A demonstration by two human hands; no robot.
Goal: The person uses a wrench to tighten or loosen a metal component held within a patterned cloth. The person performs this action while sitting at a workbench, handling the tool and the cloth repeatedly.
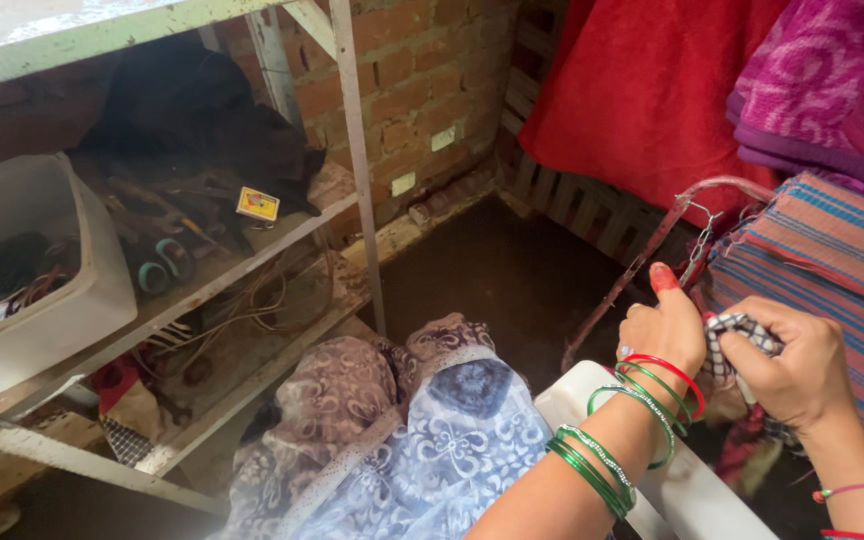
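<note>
Both hands meet at the right of the scene: the left hand (664, 335), bangles on its wrist, and the right hand (792, 365) each pinch a small checked cloth (737, 335) between them, just beside a striped fabric (822, 270) and a pink metal frame (652, 245)

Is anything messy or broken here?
Yes. The metal shelf is cluttered: tangled wires and tools lie in loose heaps. Its paint looks worn. Both hands grip a checked cloth; it looks undamaged.

Soft daylight, floor dim, foreground cloth blurred, slight haze.
</note>
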